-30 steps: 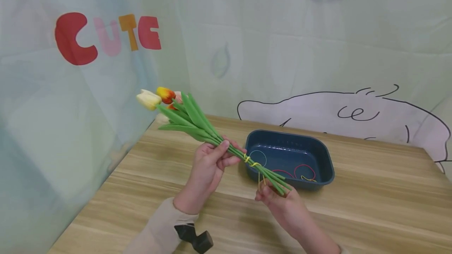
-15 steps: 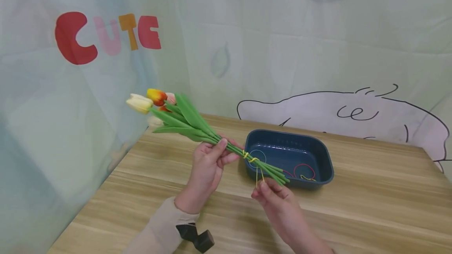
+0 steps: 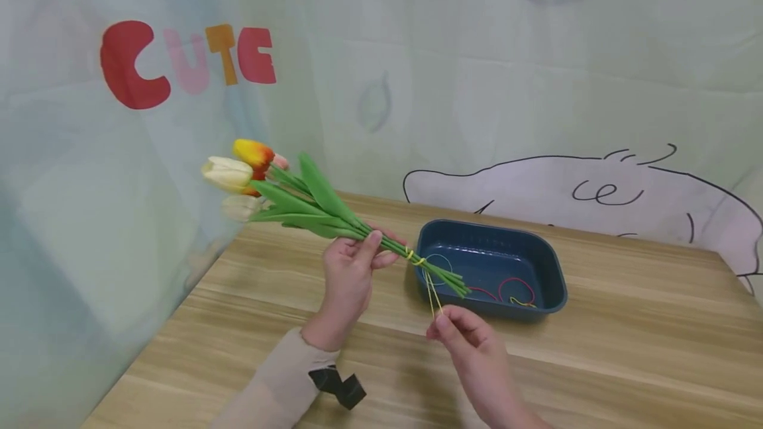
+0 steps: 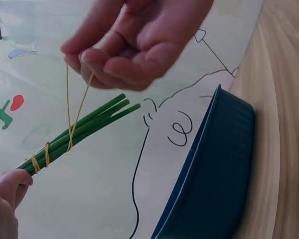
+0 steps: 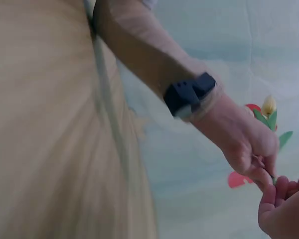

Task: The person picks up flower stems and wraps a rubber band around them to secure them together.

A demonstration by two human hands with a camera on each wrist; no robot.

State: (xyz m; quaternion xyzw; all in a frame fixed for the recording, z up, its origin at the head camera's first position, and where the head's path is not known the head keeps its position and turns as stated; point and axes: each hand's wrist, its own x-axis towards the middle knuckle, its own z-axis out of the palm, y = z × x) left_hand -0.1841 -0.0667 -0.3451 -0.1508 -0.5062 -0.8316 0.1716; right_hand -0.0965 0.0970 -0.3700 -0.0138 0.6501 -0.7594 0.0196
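My left hand (image 3: pixel 350 273) grips a bunch of artificial tulips (image 3: pixel 324 207) by the stems, thumb on top. Cream, yellow-orange and pink blooms point to the left, and the cut stem ends point right over the blue basin. A yellow rubber band (image 4: pixel 47 153) is wound round the stems just beyond my left fingers. With thumb and fingertips my right hand (image 3: pixel 473 349) pinches a loop of that band, stretched taut below the stems. In the left wrist view two strands run from the stems up to the right fingertips (image 4: pixel 72 57).
Behind the stem ends a dark blue basin (image 3: pixel 551 277) stands on the wooden table (image 3: pixel 626 343). Inside it lie a red rubber band (image 3: pixel 516 279) and other loose bands. A printed curtain (image 3: pixel 357 32) hangs behind the table. My left wrist wears a black device (image 3: pixel 338 386).
My right hand has drawn away from the stem ends, stretching the band loop longer. The bunch has shifted left, and its stem ends have risen.
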